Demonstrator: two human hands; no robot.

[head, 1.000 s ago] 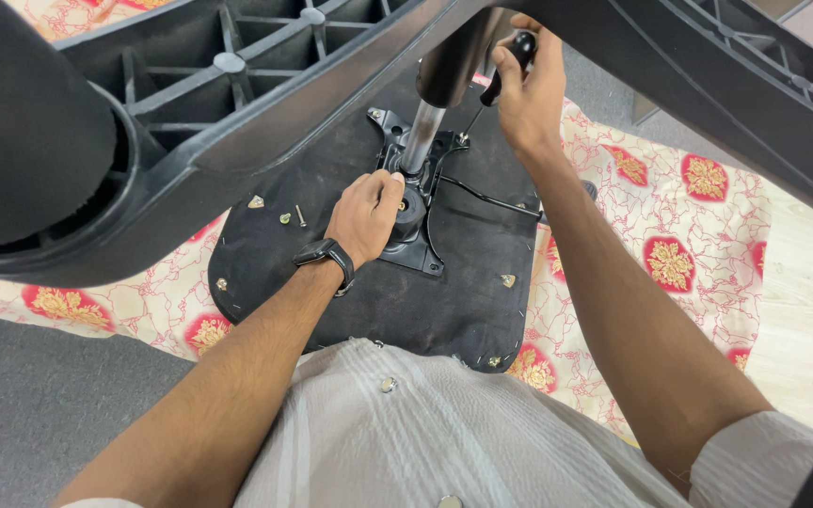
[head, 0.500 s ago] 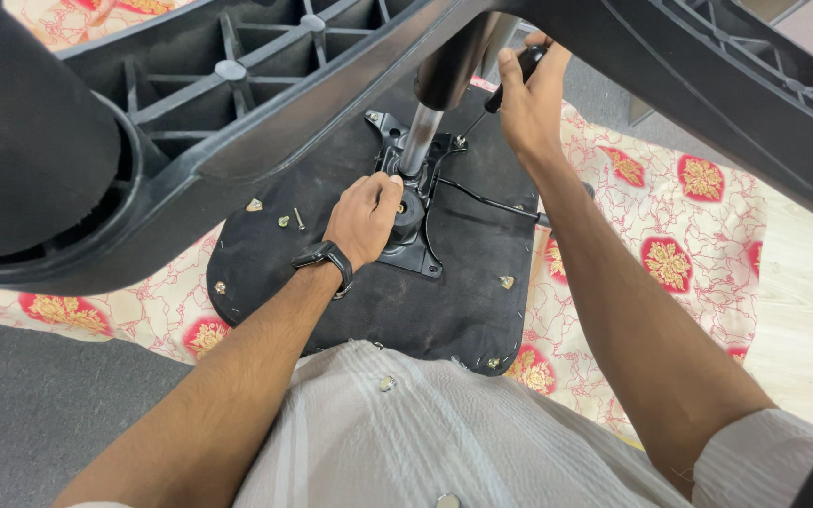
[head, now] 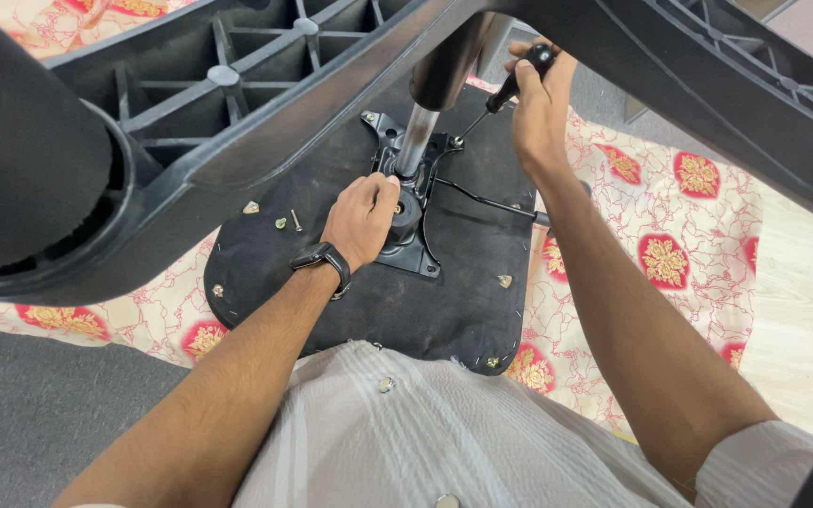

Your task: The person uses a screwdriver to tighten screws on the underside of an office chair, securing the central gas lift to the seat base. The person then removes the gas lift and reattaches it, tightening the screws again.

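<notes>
Patterned floor cloth (head: pixel 698 216) under upturned chair seat (head: pixel 444 292). Left hand (head: pixel 361 218) clenched on mechanism plate (head: pixel 411 221); right hand (head: pixel 538 108) grasping screwdriver (head: pixel 501 94). Best kept square to the screw, plate steadied.

A floral red-cream cloth (head: pixel 689 235) is spread over grey carpet (head: pixel 39 404) & pale wood floor (head: pixel 802 310); loose screws (head: pixel 289 222) are seen nearby.
</notes>
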